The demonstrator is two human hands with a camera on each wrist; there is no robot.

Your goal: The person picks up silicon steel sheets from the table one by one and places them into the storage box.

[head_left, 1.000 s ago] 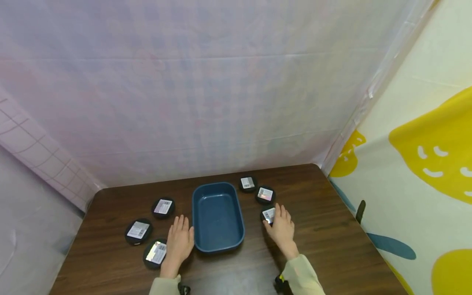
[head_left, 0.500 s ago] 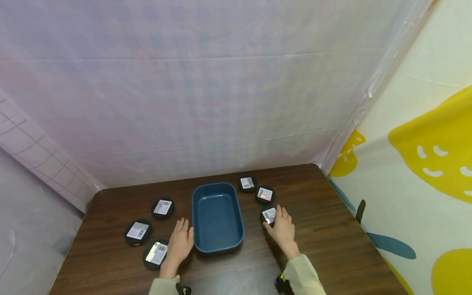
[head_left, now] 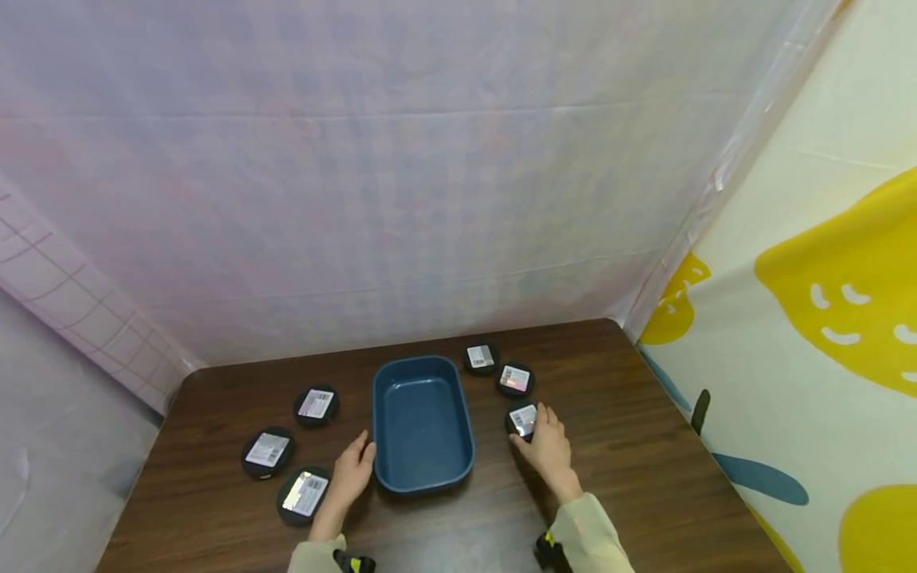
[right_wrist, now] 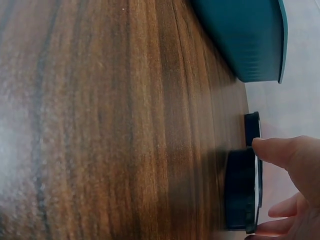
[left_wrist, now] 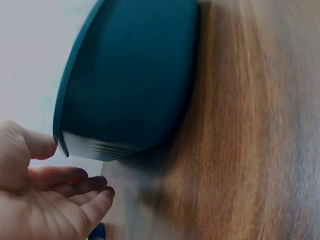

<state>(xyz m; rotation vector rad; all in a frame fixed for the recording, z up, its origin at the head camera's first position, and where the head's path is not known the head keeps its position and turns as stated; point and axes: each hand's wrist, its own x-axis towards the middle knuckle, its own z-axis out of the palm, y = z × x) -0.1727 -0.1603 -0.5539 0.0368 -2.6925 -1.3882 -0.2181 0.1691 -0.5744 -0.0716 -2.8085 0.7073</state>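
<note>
Starting at the left edge of the dark wood-grain bench (head_left: 609, 477), I see three round black tins with white barcode labels: one towards the back (head_left: 316, 404), one nearest the left edge (head_left: 267, 451) and one at the front (head_left: 304, 493). None of them has moved over the last second.

My left hand (head_left: 351, 476) sits between that front tin and the deep blue rectangular plastic tray (head_left: 423, 422). A second ago it lay flat with the fingers spread on the wood; now it has turned and drawn in, with the fingers loosely curled beside the tray's near-left corner. In the left wrist view the thumb comes right up to the tray's rim, but I can't tell whether it touches, and the hand grips nothing. I read that as the hand steadying or about to shift the tray, though the tray itself has not moved.

Right of the tray lie three more labelled tins in a line running from the back edge forward: the farthest (head_left: 481, 357), the middle (head_left: 515, 379) and the nearest (head_left: 522, 419). My right hand (head_left: 550, 450) rests on that nearest tin as before, fingertips curled over its top and side in the right wrist view, with the tin still flat on the bench, not lifted.
</note>
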